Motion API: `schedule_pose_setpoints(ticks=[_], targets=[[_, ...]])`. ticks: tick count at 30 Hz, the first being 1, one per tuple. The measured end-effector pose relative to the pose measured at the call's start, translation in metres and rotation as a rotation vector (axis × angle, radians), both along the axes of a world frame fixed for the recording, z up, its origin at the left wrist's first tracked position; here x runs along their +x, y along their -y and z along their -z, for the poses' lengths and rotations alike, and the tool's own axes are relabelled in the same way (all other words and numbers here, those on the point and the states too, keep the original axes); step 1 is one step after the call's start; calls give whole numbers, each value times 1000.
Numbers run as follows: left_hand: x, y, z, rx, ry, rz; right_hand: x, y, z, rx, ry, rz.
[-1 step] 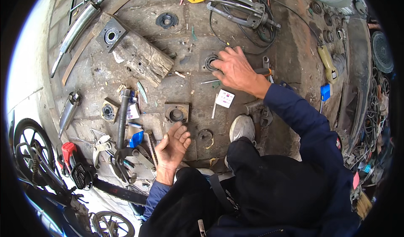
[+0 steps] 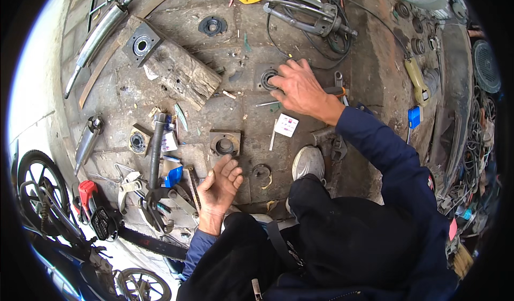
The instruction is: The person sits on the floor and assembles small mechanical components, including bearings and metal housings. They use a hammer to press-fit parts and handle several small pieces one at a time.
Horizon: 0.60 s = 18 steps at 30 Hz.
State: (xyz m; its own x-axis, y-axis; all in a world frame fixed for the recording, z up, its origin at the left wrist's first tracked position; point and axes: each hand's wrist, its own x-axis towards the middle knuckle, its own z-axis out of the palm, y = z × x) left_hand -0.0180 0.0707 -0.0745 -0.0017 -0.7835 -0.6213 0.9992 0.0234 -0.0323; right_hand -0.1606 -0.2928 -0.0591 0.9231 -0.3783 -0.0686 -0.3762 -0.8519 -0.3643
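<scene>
My right hand [image 2: 302, 89] reaches out with bent fingers over a square bearing housing [image 2: 260, 79] lying on the paving. A fingertip rests at the dark round bearing in its middle; the hand covers the block's right side. My left hand [image 2: 220, 186] hovers palm up, empty, with loosely curled fingers apart. Just beyond its fingertips lies another square metal block [image 2: 225, 136] with a round hole. A dark ring [image 2: 261, 171] sits to the right of that hand. Below my right hand are a screwdriver [image 2: 335, 90] and a small white printed box [image 2: 286, 125].
At the far left, a square flanged bearing [image 2: 141, 45] leans on a wooden block [image 2: 184, 76]. A gear puller [image 2: 308, 14] and cables lie at the back. Wrenches, a threaded rod [image 2: 157, 151] and a chainsaw [image 2: 101, 215] lie left. My shoe [image 2: 309, 163] stands near the middle.
</scene>
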Motion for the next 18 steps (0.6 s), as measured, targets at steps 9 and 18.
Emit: schedule_pose_setpoints(ticks=[9, 18], targets=[[1, 0, 1, -1, 5, -2, 2, -3, -3, -7, -25, 15], [1, -1, 2, 5, 1, -10, 2, -7, -7, -54, -36, -2]])
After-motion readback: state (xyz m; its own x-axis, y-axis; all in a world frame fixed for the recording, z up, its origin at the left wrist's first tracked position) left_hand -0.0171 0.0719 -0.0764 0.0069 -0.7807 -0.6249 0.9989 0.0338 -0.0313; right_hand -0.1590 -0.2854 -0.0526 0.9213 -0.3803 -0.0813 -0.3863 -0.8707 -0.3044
